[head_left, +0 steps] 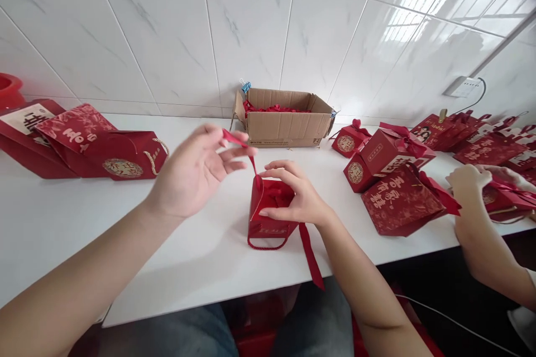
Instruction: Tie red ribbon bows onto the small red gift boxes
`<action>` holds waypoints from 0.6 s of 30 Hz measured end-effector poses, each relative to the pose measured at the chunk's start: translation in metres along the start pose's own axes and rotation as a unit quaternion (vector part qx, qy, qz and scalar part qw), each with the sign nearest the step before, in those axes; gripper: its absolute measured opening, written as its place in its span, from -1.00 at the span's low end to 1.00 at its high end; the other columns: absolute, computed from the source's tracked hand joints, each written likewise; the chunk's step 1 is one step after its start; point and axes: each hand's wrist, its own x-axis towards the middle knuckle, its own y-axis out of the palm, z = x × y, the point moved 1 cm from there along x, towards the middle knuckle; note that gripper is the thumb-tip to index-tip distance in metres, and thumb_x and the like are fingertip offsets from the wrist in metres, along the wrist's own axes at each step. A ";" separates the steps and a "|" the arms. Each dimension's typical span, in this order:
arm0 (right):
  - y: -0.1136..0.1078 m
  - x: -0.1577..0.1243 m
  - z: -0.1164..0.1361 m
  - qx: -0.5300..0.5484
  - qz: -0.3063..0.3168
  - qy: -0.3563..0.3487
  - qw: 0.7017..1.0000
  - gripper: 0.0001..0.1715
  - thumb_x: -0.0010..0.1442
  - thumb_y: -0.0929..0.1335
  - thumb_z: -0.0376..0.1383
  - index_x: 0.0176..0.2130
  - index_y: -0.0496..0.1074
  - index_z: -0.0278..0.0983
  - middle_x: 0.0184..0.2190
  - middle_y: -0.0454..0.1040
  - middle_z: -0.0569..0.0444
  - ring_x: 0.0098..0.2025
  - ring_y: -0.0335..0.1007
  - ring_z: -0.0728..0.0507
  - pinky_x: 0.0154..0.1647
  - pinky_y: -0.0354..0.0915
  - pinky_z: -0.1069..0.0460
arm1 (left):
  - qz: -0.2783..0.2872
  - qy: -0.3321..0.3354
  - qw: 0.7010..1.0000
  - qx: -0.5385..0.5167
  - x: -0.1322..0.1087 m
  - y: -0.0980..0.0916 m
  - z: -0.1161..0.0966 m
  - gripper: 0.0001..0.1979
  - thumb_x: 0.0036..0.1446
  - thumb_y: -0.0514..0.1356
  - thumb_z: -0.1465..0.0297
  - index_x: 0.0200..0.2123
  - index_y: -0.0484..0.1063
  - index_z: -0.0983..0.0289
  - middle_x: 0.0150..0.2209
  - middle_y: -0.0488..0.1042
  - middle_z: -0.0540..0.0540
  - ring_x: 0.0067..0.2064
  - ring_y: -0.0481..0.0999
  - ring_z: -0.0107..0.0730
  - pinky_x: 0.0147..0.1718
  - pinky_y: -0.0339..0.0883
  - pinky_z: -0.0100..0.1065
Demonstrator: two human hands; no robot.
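Observation:
A small red gift box (271, 228) stands in front of me on the white table, its top partly open and a twisted rope handle hanging low at its front. My left hand (196, 170) is raised to the upper left of the box and pinches a red ribbon (253, 162) between thumb and fingers. That ribbon runs down taut to the box's top left corner. Over the box's right side curves my right hand (295, 192), fingers and thumb gripping its upper edges. From the right side another ribbon end (310, 259) trails down past the table's front edge.
Behind the box, a cardboard carton (288, 128) holds red ribbons against the tiled wall. Red gift boxes (134, 153) stand at left. More finished-looking boxes (402, 201) crowd the right. A co-worker's hand (469, 178) handles a ribboned box (506, 201) there.

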 end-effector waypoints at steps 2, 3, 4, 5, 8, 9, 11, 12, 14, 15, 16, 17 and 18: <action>0.000 0.000 -0.005 0.009 -0.021 0.015 1.000 -0.33 -0.07 0.53 -0.06 0.01 0.39 -0.14 0.05 0.35 -0.09 0.13 0.30 -0.26 0.15 0.26 -0.21 | -0.030 0.085 0.996 0.009 0.009 0.007 -0.022 -0.74 0.21 0.05 0.44 -0.54 0.34 0.28 -0.38 0.50 0.01 -0.30 0.58 -0.32 -0.39 0.40 -0.39; 0.001 -0.001 -0.007 0.014 -0.033 0.022 0.999 -0.35 -0.06 0.53 -0.07 0.01 0.40 -0.14 0.05 0.35 -0.09 0.13 0.30 -0.25 0.16 0.26 -0.20 | -0.035 0.118 0.992 0.023 0.013 0.011 -0.032 -0.74 0.19 0.05 0.45 -0.55 0.34 0.28 -0.42 0.49 0.02 -0.34 0.57 -0.33 -0.41 0.40 -0.38; 0.003 -0.001 -0.010 0.018 -0.047 0.027 0.998 -0.39 -0.04 0.52 -0.08 -0.01 0.41 -0.14 0.04 0.36 -0.08 0.12 0.32 -0.24 0.15 0.27 -0.19 | -0.034 0.148 0.988 0.033 0.017 0.014 -0.039 -0.76 0.17 0.06 0.45 -0.55 0.35 0.28 -0.44 0.48 0.02 -0.36 0.56 -0.33 -0.41 0.40 -0.36; 0.005 0.000 -0.012 0.021 -0.059 0.030 0.998 -0.44 -0.02 0.52 -0.10 -0.03 0.43 -0.14 0.02 0.38 -0.07 0.10 0.34 -0.22 0.14 0.28 -0.17 | -0.030 0.171 0.984 0.038 0.020 0.017 -0.045 -0.77 0.16 0.07 0.45 -0.54 0.35 0.28 -0.45 0.47 0.03 -0.35 0.55 -0.32 -0.38 0.41 -0.34; 0.010 0.000 -0.015 0.014 -0.111 0.023 0.993 -0.62 0.05 0.48 -0.14 -0.12 0.46 -0.18 -0.08 0.44 -0.06 0.01 0.39 -0.19 0.07 0.32 -0.14 | -0.006 0.209 0.976 0.052 0.023 0.023 -0.055 -0.79 0.15 0.07 0.47 -0.53 0.34 0.28 -0.44 0.44 0.03 -0.32 0.54 -0.31 -0.33 0.41 -0.30; 0.010 0.000 -0.015 0.009 -0.134 0.013 0.991 -0.67 0.08 0.46 -0.15 -0.15 0.47 -0.19 -0.11 0.45 -0.06 -0.02 0.40 -0.19 0.05 0.32 -0.14 | 0.005 0.210 0.975 0.072 0.022 0.024 -0.056 -0.78 0.16 0.05 0.48 -0.53 0.33 0.28 -0.43 0.44 0.04 -0.30 0.54 -0.31 -0.33 0.41 -0.30; 0.009 -0.001 -0.014 -0.005 -0.172 -0.008 0.985 -0.77 0.16 0.39 -0.16 -0.18 0.47 -0.21 -0.14 0.45 -0.07 -0.04 0.38 -0.20 0.03 0.31 -0.17 | 0.024 0.181 0.970 0.161 0.017 0.023 -0.058 -0.80 0.17 0.05 0.48 -0.49 0.36 0.28 -0.39 0.45 0.05 -0.26 0.53 -0.30 -0.31 0.42 -0.30; 0.006 -0.002 -0.013 -0.009 -0.183 -0.011 0.983 -0.80 0.19 0.35 -0.17 -0.21 0.46 -0.22 -0.17 0.44 -0.07 -0.06 0.38 -0.20 0.02 0.31 -0.17 | 0.027 0.157 0.960 0.232 0.013 0.020 -0.060 -0.83 0.17 0.06 0.45 -0.43 0.39 0.27 -0.36 0.45 0.06 -0.23 0.52 -0.29 -0.28 0.42 -0.29; -0.003 -0.003 -0.013 -0.003 -0.178 0.015 0.984 -0.82 0.23 0.32 -0.19 -0.31 0.45 -0.23 -0.26 0.41 -0.03 -0.16 0.37 -0.16 -0.07 0.32 -0.14 | 0.015 0.112 0.910 0.398 0.005 0.011 -0.064 -0.86 0.14 0.15 0.34 -0.24 0.43 0.23 -0.26 0.47 0.07 -0.14 0.50 -0.25 -0.22 0.41 -0.31; -0.010 -0.004 -0.014 0.006 -0.163 0.040 0.986 -0.81 0.22 0.33 -0.19 -0.36 0.43 -0.24 -0.32 0.38 0.00 -0.23 0.35 -0.13 -0.13 0.33 -0.11 | 0.007 0.104 0.872 0.479 0.000 0.006 -0.067 -0.77 0.11 0.19 0.29 -0.15 0.41 0.20 -0.18 0.47 0.07 -0.08 0.48 -0.23 -0.19 0.39 -0.33; -0.016 -0.005 -0.016 0.021 -0.140 0.069 0.988 -0.80 0.21 0.35 -0.19 -0.41 0.41 -0.24 -0.37 0.36 0.04 -0.29 0.33 -0.10 -0.19 0.32 -0.07 | 0.013 0.107 0.828 0.550 -0.003 0.001 -0.069 -0.69 0.08 0.21 0.27 -0.08 0.38 0.16 -0.09 0.45 0.06 -0.03 0.45 -0.21 -0.16 0.36 -0.35; -0.023 -0.006 -0.018 0.040 -0.106 0.094 0.989 -0.79 0.19 0.37 -0.19 -0.43 0.40 -0.24 -0.40 0.35 0.06 -0.32 0.31 -0.08 -0.22 0.32 -0.05 | 0.040 0.106 0.783 0.612 -0.006 -0.003 -0.070 -0.64 0.07 0.21 0.25 -0.03 0.36 0.12 -0.01 0.42 0.04 0.01 0.43 -0.22 -0.12 0.33 -0.36; -0.029 -0.007 -0.020 0.066 -0.068 0.115 0.989 -0.80 0.16 0.40 -0.18 -0.42 0.40 -0.24 -0.39 0.34 0.08 -0.32 0.31 -0.07 -0.22 0.32 -0.04 | 0.083 0.088 0.741 0.661 -0.007 -0.006 -0.069 -0.62 0.06 0.20 0.24 -0.01 0.36 0.07 0.03 0.41 0.00 0.01 0.43 -0.25 -0.10 0.30 -0.36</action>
